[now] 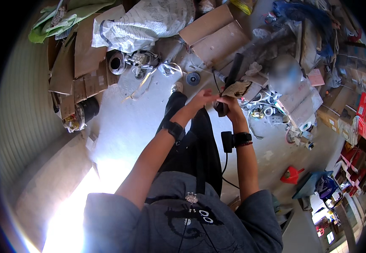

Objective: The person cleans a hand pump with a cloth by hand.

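In the head view my right hand (229, 102) is closed around a dark, elongated object (220, 108), of which the lower end shows below the fingers. A long black tube (235, 68) rises just beyond this hand; whether the two are one piece I cannot tell. Against the fingers lies a crumpled brown cloth or paper piece (236, 89). My left hand (202, 96) reaches in from the left, palm down, its fingers spread and close to the right hand, with nothing seen in it.
Flattened cardboard boxes (214, 34) and a white woven sack (151, 22) lie ahead. A dark round disc (193, 78) is on the floor. Pipe fittings and cables (268, 110) are heaped at right, near a red container (292, 175). A black cylindrical machine (89, 110) stands left.
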Tool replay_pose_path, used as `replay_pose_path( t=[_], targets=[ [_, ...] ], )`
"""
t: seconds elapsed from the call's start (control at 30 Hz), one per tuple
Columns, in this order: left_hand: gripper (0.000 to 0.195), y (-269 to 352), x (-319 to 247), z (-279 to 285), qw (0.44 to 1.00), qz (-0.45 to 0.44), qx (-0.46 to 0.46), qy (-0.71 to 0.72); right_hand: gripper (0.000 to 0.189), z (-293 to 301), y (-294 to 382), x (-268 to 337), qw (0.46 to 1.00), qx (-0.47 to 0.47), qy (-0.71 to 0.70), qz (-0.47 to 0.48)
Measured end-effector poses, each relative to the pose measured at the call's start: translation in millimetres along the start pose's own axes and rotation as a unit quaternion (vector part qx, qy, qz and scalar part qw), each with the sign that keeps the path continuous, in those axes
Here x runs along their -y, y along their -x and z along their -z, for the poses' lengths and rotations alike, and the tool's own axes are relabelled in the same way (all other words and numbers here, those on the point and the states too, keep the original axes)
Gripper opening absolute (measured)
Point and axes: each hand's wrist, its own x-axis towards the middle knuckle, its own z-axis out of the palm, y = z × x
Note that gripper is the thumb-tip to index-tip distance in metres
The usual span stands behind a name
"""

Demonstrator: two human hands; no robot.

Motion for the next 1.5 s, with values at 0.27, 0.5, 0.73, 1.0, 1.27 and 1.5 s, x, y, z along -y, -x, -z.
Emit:
replay_pose_path(
  t=[0.27,0.5,0.73,1.0,1.27,1.5],
  targets=[
    [0.049,-26.9,-4.5,-4.7,0.988,0.049,0.136,-0.058,0.034,-5.7,15.7,0.1,0.972,0.041,-0.054,-0.224],
    [0.04,-29.4,0.7,0.7,0.99,0.024,0.126,0.056,0.044,-1.3,8.6,-31.4,0.971,0.066,-0.121,-0.195],
    [0.046,-32.8,-0.8,4.0,0.995,0.033,0.08,0.059,0.06,7.8,32.7,-0.3,0.963,-0.033,-0.09,-0.254],
    [0.047,-33.6,5.1,5.5,0.998,-0.015,0.064,-0.007,0.058,1.0,42.4,47.3,0.914,-0.165,0.365,0.065],
    [0.041,-35.0,52.2,-47.8,0.97,-0.11,0.113,-0.187,0.092,-49.1,-10.6,23.5,0.636,-0.262,0.724,0.052],
    [0.059,-47.9,74.4,-55.0,0.971,-0.14,0.055,-0.188,0.053,-25.2,-20.6,27.6,0.678,-0.242,0.688,0.089]
  ],
)
